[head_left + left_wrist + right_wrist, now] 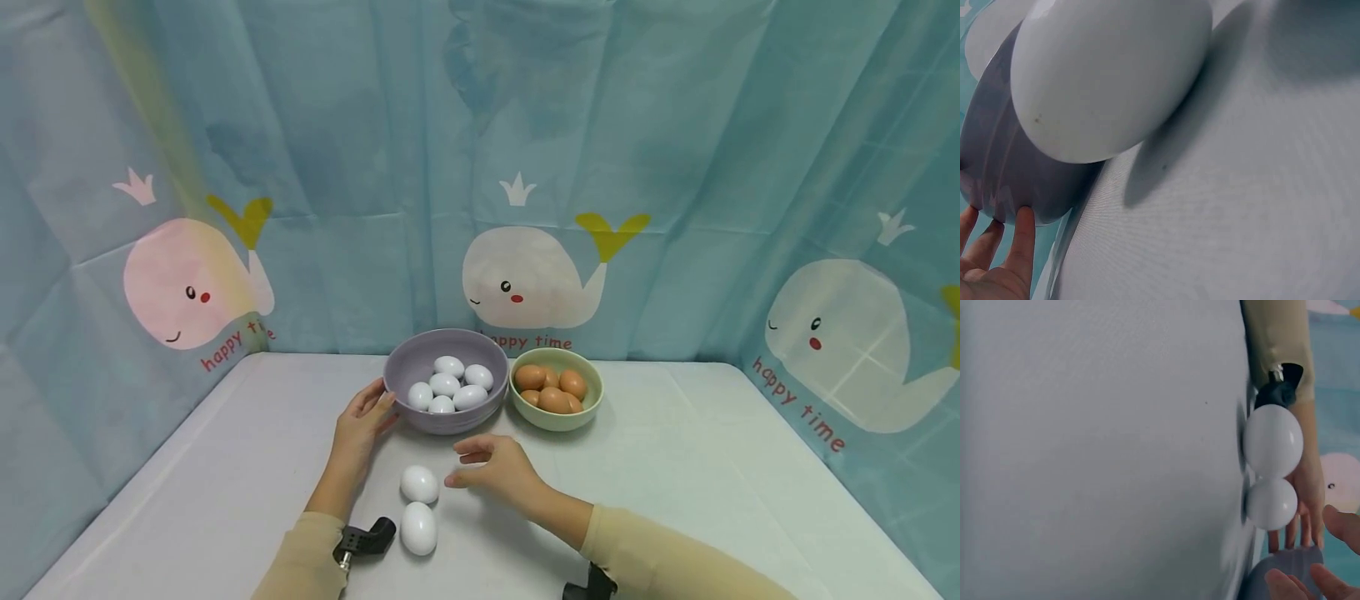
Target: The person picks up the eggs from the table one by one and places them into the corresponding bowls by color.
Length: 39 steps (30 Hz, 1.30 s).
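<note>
My left hand (363, 417) touches the left side of a purple bowl (447, 423), its fingertips resting on the outer wall in the left wrist view. Inside the bowl lie several white eggs (445, 384). In front of it, two white eggs sit on the table one behind the other: the farther egg (419, 484) and the nearer egg (418, 528). The right hand (497, 471) hovers just right of the farther egg, fingers loosely bent and thumb apart, holding nothing. In the left wrist view a white egg (1110, 75) looms large in front of the bowl.
A smaller green bowl (556, 421) with several brown eggs (555, 400) stands right beside the purple bowl. A white cloth covers the table (712, 467). Behind the table hangs a blue curtain (360, 167) with whale prints. Black camera mounts (367, 540) sit at both wrists.
</note>
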Each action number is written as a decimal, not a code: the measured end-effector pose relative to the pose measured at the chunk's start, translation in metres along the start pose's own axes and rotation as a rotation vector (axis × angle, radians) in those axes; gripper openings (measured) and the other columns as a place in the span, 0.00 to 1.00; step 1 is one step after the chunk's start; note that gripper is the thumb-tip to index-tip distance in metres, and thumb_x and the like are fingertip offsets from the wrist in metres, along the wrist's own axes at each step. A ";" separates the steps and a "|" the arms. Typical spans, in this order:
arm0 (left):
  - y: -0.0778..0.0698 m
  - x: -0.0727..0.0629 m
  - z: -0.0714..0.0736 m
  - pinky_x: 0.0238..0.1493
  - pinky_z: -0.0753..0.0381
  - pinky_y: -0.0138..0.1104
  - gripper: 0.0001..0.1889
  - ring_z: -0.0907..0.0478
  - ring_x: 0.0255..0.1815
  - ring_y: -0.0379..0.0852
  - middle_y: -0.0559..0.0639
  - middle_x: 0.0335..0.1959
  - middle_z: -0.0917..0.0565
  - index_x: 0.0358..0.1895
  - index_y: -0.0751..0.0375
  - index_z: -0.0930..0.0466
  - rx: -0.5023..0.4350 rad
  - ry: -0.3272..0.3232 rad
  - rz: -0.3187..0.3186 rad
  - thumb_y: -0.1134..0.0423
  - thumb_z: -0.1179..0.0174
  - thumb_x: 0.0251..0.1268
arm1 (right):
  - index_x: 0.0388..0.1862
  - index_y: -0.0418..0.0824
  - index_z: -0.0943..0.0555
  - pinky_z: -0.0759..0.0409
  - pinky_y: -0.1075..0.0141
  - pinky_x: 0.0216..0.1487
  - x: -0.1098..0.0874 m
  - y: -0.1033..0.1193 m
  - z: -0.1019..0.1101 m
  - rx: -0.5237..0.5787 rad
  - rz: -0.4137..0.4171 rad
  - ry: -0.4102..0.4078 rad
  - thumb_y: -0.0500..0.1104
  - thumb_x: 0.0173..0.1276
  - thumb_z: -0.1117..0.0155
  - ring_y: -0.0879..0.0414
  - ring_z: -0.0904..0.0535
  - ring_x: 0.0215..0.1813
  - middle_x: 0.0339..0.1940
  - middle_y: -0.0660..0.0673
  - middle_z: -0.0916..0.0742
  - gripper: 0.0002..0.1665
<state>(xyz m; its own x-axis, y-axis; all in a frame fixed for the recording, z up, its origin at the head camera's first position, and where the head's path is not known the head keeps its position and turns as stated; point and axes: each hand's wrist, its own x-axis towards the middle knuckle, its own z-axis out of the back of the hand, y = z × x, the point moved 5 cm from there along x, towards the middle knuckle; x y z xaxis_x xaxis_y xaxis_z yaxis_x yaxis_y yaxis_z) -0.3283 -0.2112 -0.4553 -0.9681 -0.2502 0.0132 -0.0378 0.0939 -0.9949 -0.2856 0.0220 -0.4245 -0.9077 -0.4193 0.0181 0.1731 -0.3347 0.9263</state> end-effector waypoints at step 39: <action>0.000 -0.002 0.001 0.67 0.21 0.38 0.31 0.38 0.77 0.49 0.54 0.79 0.39 0.75 0.59 0.39 0.018 0.018 -0.012 0.57 0.42 0.74 | 0.47 0.33 0.14 0.17 0.72 0.42 0.016 0.003 -0.049 0.029 -0.020 0.039 0.33 0.48 0.20 0.60 0.16 0.40 0.39 0.44 0.09 0.24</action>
<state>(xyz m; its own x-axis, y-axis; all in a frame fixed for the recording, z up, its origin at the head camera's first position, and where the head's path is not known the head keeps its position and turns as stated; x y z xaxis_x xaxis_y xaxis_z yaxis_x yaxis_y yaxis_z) -0.3262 -0.2115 -0.4557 -0.9720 -0.2336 0.0265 -0.0448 0.0736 -0.9963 -0.2815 -0.0268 -0.4401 -0.8950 -0.4458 -0.0152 0.1431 -0.3194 0.9367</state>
